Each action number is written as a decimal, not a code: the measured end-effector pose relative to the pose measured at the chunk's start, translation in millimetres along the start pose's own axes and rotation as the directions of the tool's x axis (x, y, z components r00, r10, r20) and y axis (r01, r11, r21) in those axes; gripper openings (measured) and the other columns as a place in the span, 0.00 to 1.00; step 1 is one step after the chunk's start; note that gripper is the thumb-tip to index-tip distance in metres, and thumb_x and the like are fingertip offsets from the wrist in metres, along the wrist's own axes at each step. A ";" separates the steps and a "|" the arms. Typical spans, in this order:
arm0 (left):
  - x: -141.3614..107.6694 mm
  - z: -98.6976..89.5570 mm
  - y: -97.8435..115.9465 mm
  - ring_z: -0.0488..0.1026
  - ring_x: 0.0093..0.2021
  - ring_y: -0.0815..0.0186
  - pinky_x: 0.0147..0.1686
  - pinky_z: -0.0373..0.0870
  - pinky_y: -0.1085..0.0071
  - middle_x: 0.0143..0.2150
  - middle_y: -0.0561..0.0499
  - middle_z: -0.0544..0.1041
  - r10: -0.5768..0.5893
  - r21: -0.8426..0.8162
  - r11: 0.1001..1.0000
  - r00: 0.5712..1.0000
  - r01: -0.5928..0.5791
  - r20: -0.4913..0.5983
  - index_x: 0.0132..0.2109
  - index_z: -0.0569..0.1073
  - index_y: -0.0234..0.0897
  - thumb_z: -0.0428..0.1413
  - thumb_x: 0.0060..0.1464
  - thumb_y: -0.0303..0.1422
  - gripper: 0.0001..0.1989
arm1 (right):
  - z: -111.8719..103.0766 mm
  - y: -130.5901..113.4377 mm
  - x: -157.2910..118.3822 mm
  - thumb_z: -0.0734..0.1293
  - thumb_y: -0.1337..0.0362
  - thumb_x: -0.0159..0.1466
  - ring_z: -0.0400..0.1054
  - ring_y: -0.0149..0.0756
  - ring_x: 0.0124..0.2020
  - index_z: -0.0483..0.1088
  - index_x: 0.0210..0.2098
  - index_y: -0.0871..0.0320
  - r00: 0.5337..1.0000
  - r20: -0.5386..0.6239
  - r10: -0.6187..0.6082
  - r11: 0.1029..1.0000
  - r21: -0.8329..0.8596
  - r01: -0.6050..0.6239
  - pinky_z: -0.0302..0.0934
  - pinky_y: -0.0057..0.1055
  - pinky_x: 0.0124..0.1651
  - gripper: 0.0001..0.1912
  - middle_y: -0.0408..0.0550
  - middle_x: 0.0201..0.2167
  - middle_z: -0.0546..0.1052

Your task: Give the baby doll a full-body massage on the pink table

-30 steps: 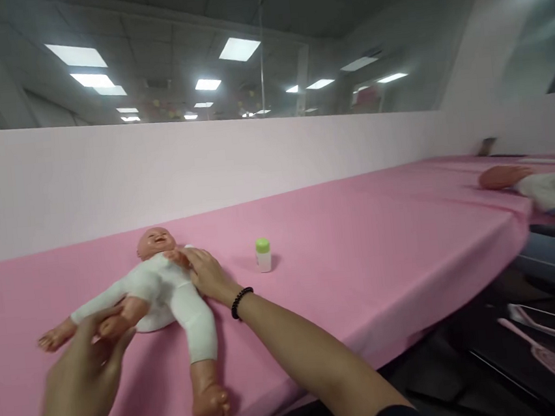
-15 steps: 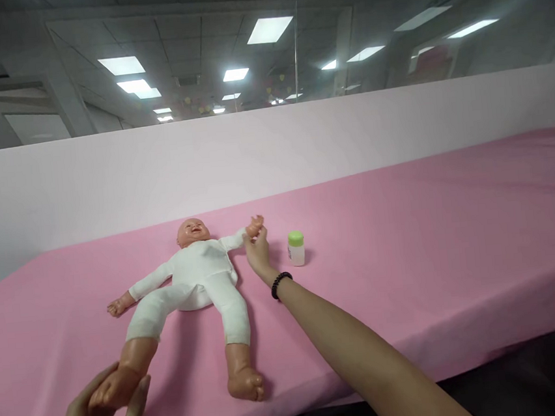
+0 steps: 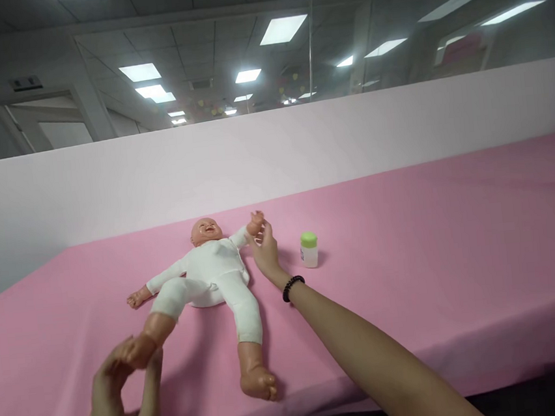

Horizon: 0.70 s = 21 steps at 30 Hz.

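Observation:
A baby doll [image 3: 214, 260] with a white cloth body lies on its back, head toward the wall. My left hand [image 3: 117, 406] is closed round the doll's raised foot [image 3: 141, 348], the one on the left of the view, thumb on one side and fingers on the other. That leg is lifted off the surface and bent at the knee. With its fingertips, my right hand [image 3: 266, 251] holds the doll's wrist on the right side, and that arm is raised. A black beaded bracelet [image 3: 293, 288] circles my right wrist. The doll's other leg [image 3: 251, 341] lies flat, its foot near the front edge.
A small jar with a green lid [image 3: 309, 249] stands upright to the right of my right hand. Pink cloth [image 3: 409, 254] covers the table. Behind it runs a low white wall [image 3: 272, 149] with glass above, reflecting ceiling lights.
My left hand has moved forward with the doll's foot, bending the knee more. The right hand keeps its hold on the doll's wrist. The whole view has shifted slightly.

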<state>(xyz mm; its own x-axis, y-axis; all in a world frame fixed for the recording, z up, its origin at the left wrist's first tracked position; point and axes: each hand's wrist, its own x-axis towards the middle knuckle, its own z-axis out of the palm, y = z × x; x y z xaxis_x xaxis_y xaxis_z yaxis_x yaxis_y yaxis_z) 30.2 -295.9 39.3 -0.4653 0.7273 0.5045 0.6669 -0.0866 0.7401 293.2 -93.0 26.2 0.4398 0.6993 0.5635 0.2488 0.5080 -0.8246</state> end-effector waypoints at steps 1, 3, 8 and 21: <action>11.8 4.1 8.4 0.79 0.43 0.54 0.30 0.71 0.68 0.52 0.49 0.78 0.042 0.007 0.999 0.999 -0.042 -0.001 0.54 0.69 0.47 0.56 0.53 0.55 0.26 | 1.8 -6.2 -3.8 0.64 0.57 0.66 0.71 0.41 0.52 0.57 0.65 0.55 0.994 0.069 -0.088 0.995 -0.051 0.091 0.67 0.39 0.54 0.29 0.55 0.58 0.72; 34.5 18.5 22.0 0.79 0.37 0.57 0.31 0.71 0.67 0.51 0.48 0.79 0.146 0.014 0.989 0.989 -0.147 0.035 0.54 0.70 0.46 0.56 0.55 0.52 0.24 | 3.9 -12.9 -11.5 0.63 0.61 0.68 0.68 0.42 0.57 0.60 0.64 0.53 0.937 0.244 -0.248 0.942 -0.163 0.292 0.63 0.41 0.59 0.25 0.53 0.59 0.72; 66.1 67.3 32.5 0.78 0.47 0.52 0.35 0.70 0.66 0.47 0.43 0.80 0.348 -0.087 0.937 0.888 -0.338 0.299 0.49 0.70 0.40 0.51 0.61 0.46 0.16 | 3.2 -8.0 -22.6 0.59 0.69 0.70 0.67 0.45 0.57 0.64 0.63 0.54 0.696 0.601 -0.392 0.712 -0.281 0.643 0.60 0.46 0.60 0.23 0.53 0.59 0.72; -21.5 -6.1 -14.6 0.79 0.38 0.58 0.29 0.72 0.70 0.42 0.52 0.79 0.104 0.133 0.986 0.995 -0.104 0.012 0.48 0.72 0.47 0.55 0.53 0.55 0.22 | -12.1 22.6 16.2 0.65 0.56 0.64 0.72 0.44 0.52 0.57 0.63 0.61 0.967 -0.162 0.198 0.980 0.060 -0.190 0.68 0.38 0.51 0.31 0.60 0.57 0.73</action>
<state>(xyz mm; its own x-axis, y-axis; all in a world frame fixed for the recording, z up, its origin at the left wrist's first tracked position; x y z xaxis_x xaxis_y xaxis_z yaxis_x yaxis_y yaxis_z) 26.9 -314.5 20.3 -0.3868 0.7224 0.5732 0.7831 -0.0710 0.6178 316.4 -76.3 16.1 0.6144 0.6948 0.3737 0.1087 0.3946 -0.9124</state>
